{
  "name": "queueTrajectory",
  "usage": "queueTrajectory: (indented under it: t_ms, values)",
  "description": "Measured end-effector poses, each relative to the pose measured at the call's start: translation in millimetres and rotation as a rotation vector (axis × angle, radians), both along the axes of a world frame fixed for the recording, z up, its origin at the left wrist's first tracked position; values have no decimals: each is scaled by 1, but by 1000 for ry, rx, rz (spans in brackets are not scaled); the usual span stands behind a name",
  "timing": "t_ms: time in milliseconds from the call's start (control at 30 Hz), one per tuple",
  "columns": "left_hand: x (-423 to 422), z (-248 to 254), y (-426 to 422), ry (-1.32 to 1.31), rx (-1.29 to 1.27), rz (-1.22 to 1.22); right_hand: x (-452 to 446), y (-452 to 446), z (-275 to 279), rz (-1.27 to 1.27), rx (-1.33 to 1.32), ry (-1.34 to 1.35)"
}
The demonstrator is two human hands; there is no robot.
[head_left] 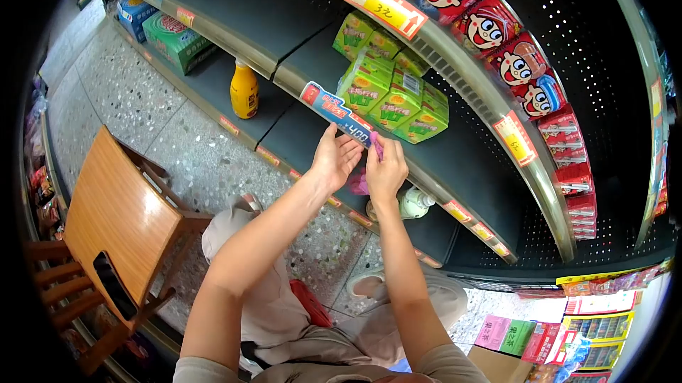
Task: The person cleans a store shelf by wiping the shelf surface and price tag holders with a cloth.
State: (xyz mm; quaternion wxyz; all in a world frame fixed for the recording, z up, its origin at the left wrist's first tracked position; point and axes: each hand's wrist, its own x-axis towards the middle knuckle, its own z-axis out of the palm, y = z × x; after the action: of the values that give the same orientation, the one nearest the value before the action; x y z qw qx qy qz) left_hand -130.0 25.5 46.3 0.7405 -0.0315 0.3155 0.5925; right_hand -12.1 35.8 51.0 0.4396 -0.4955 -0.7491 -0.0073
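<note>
A blue and red price sign (335, 113) marked 400 sits on the front edge of a shelf. My left hand (337, 160) is at the sign's lower edge, palm up with fingers stretched out. Beside it, my right hand (387, 170) pinches a pink cloth (376, 146) against the right end of the sign. More of the pink cloth hangs below, between my hands. Behind the sign stand several green drink packs (387, 99) on the shelf.
On the lower shelf are a yellow bottle (244, 90), a green box (175, 40) and a white bottle (415, 202). Red snack packs (513, 63) line the upper shelf. A wooden chair (124, 219) with a phone (115, 285) on it stands at left.
</note>
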Motion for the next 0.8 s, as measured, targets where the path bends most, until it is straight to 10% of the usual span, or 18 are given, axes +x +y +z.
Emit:
queueTrajectory:
  t_ms: [800]
  values:
    - [0, 1, 1, -3, -6, -16, 6, -6, -19, -17, 45, -53]
